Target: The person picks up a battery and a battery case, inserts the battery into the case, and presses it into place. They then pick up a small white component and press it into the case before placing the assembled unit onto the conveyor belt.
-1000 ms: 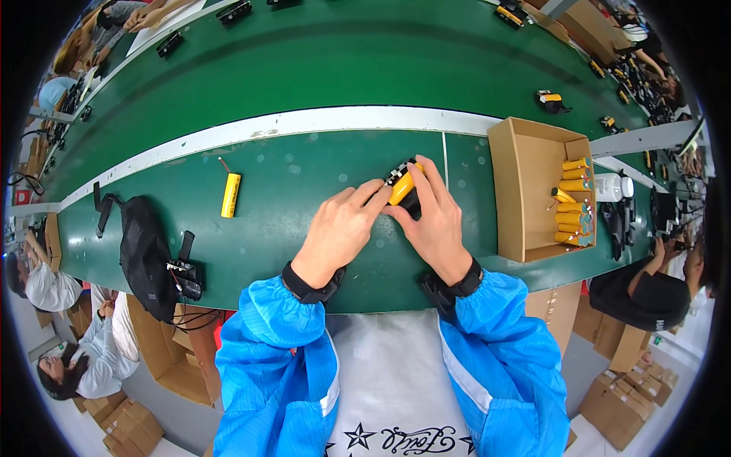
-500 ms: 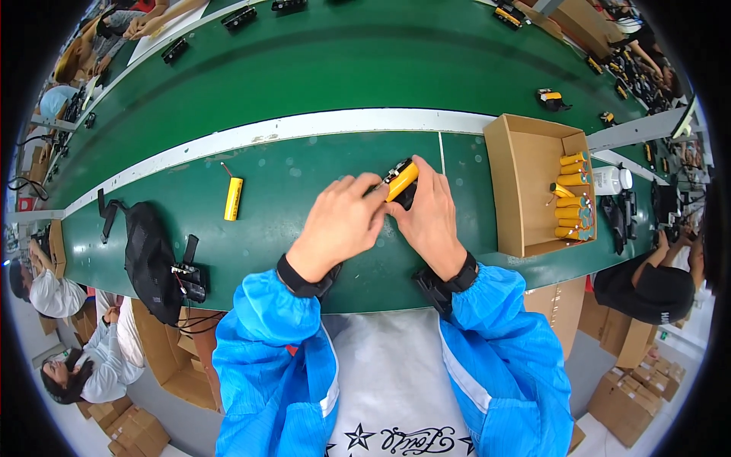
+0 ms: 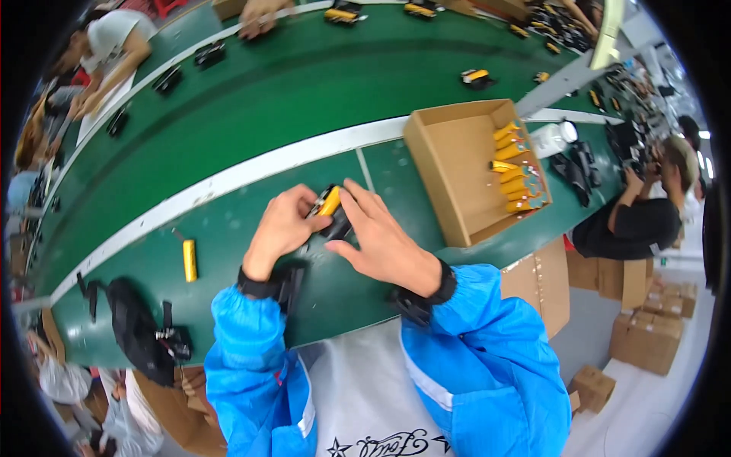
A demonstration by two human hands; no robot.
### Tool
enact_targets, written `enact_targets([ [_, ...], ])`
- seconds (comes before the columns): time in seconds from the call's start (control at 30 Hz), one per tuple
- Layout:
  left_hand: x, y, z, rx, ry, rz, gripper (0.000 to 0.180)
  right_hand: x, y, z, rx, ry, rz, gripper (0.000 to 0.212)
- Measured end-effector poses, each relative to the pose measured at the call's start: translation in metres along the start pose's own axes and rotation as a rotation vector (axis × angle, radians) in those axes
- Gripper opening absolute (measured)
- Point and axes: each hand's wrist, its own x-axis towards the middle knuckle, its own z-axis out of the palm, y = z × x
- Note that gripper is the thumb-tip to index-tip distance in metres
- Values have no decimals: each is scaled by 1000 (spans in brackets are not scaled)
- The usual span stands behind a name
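Left of the box (image 3: pixel 434 179), the left hand (image 3: pixel 280 225) is clamping a case (image 3: pixel 339 227), spread right hand (image 3: pixel 384 242) apparently pressing its battery (image 3: pixel 330 202), steadiness needed next.

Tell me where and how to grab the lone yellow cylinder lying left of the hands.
Probably best pinched across its middle from above, closing on its left and right sides: the yellow cylinder lies on its side, lengthwise from near to far, both long sides exposed. Avoid the far end, where a thin wire sticks out.

black casing (image 3: pixel 338 225) partly hidden
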Motion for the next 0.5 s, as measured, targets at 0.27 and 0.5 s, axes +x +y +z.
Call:
enact_targets([
  [0.27,12,2,15,294,137,234,46,-2,134,-174,-643,64,368,41],
  [0.5,115,17,-25,263,127,125,48,-9,181,-167,-997,-386,213,38],
])
